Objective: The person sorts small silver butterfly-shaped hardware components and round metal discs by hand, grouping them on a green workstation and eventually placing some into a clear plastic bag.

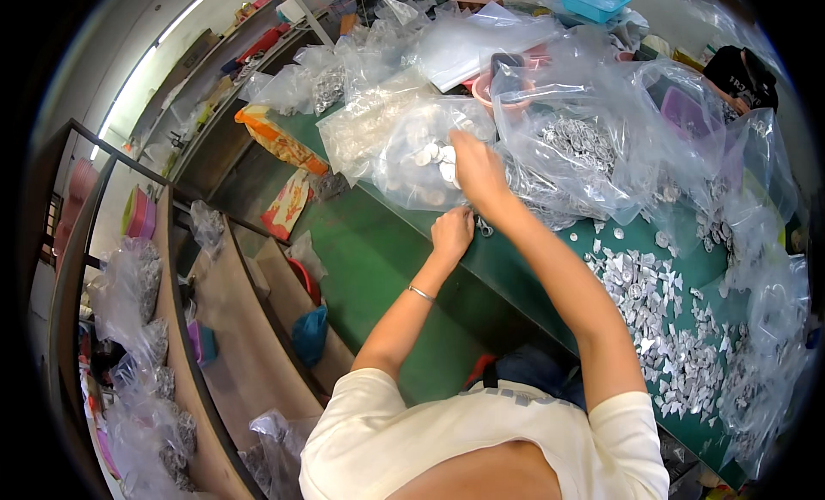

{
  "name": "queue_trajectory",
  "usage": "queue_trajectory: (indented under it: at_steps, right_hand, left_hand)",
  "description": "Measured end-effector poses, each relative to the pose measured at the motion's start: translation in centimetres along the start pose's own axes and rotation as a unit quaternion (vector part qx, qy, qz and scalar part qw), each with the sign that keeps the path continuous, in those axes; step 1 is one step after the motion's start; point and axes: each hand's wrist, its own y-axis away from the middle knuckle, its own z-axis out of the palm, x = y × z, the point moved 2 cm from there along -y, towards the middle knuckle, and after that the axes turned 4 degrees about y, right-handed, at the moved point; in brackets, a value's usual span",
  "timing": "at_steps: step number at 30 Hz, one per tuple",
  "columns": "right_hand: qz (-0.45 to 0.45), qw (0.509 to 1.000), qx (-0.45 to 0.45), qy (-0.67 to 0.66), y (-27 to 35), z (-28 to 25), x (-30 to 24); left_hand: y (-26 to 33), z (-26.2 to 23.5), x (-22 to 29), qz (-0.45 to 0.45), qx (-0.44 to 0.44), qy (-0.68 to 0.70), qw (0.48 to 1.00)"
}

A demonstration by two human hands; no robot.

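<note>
My left hand is closed at the near edge of the green table. Small metal pieces, perhaps clasps or key rings, show right beside its fingertips. What it grips is hidden by the fingers. Farther in, my right hand reaches down with bent, closed fingers over an opened clear plastic bag. Round whitish metal discs lie in that bag, touching or very near the right fingers. Whether a disc is between those fingers cannot be made out.
To the right, a clear bag spills metal rings. Many small silvery metal pieces are spread on the tabletop. A pink bowl and blue basket stand farther back. Wooden shelves with bagged parts line the left.
</note>
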Motion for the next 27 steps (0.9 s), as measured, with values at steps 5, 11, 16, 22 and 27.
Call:
queue_trajectory:
  at_steps: [5, 11, 16, 22, 27]
  right_hand:
    - [-0.028, 0.995, -0.070, -0.070, -0.2, -2.1, 2.6]
    - [0.069, 0.961, -0.170, -0.205, 10.0, -9.8, 6.1]
    - [0.241, 0.911, -0.145, -0.301, 20.5, -14.0, 7.3]
    - [0.277, 0.925, 0.019, -0.261, 27.4, -16.7, 7.8]
    - [0.447, 0.761, 0.175, -0.436, 31.4, -18.6, 8.7]
  left_hand:
    - [-0.4, 0.5, -0.5, -0.001, 0.032, 0.010, 0.999]
    - [0.4, 0.4, -0.9, -0.057, 0.040, 0.241, 0.968]
    - [6.4, -0.8, 9.3, -0.194, -0.296, 0.646, 0.676]
    - [12.2, 3.0, 17.5, -0.196, -0.451, 0.669, 0.557]
    - [15.2, 5.5, 21.2, -0.311, -0.478, 0.698, 0.433]
